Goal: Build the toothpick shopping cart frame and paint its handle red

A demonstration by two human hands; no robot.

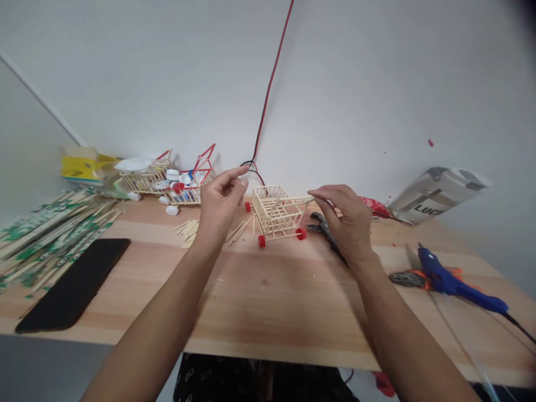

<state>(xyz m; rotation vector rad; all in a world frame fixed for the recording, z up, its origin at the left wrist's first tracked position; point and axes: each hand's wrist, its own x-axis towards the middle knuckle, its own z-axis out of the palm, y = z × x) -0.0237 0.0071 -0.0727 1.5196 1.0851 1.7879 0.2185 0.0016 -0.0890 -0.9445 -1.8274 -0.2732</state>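
A small cart made of thin wooden sticks stands on the table on red wheels. To its left, my left hand is raised with thumb and index finger apart and nothing visible between them. My right hand pinches a thin wooden stick that reaches over the cart's top; whether it touches the frame I cannot tell. Short loose sticks lie between my left wrist and the cart. Partly behind my right hand are dark-handled pliers.
Two finished-looking stick carts, one full of bottle caps, stand at the back left. Packaged sticks and a black phone lie left. On the right are a blue glue gun, orange-handled pliers and a grey-white package.
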